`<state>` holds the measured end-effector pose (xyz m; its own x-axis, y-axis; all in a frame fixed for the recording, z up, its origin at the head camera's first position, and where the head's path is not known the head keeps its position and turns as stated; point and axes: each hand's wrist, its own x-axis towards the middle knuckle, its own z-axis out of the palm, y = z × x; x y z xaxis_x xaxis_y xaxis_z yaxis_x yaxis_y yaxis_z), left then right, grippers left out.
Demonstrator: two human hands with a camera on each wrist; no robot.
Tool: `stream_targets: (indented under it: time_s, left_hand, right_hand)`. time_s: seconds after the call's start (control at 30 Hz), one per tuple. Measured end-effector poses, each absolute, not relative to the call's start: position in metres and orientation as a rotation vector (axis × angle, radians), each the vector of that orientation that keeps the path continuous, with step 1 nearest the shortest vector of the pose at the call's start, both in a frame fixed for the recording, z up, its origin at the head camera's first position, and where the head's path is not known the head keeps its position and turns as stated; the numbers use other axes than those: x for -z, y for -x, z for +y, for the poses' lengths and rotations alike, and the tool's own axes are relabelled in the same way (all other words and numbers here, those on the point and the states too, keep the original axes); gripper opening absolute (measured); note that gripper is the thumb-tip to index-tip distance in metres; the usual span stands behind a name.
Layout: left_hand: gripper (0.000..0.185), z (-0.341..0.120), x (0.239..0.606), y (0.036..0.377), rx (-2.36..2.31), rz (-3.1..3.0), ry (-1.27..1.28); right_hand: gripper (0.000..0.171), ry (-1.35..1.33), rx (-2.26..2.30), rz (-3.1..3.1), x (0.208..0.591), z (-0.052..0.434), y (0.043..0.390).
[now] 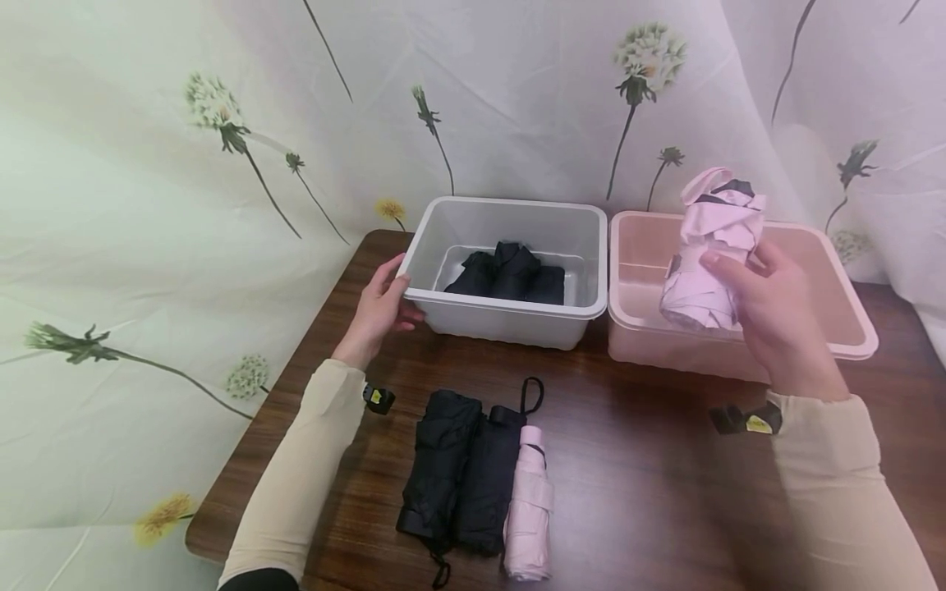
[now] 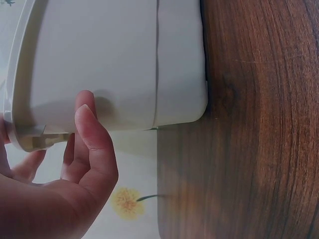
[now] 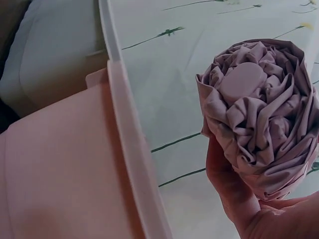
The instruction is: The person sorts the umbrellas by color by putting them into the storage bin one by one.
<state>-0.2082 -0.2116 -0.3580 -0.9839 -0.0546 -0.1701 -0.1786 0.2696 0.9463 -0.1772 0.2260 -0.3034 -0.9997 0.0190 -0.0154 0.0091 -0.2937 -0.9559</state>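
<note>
My right hand [image 1: 783,308] grips a folded pink umbrella [image 1: 713,263] above the pink bin [image 1: 687,349]. In the right wrist view the umbrella's bunched cloth end [image 3: 259,119] faces the camera, beside the pink bin's rim [image 3: 127,144]. At the left corner of the white bin [image 1: 510,324], my left hand [image 1: 377,312] holds the rim, thumb on top and fingers below. The left wrist view has those fingers [image 2: 97,142] curled against the bin's outer wall [image 2: 109,59]. Black folded umbrellas [image 1: 510,271] lie inside the white bin.
On the brown wooden table [image 1: 628,476], two black folded umbrellas [image 1: 439,468] lie side by side with a slim pink one [image 1: 528,509] at their right. The bins stand next to each other at the back, against a flower-printed cloth [image 1: 517,98].
</note>
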Motion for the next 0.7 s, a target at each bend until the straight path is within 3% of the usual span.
stream_targets:
  time_s: [0.7]
  left_hand:
    - [0.046, -0.222, 0.382, 0.224, -1.850, 2.431, 0.209]
  right_hand:
    - [0.070, 0.192, -2.165, -2.283, 0.316, 0.217, 0.198]
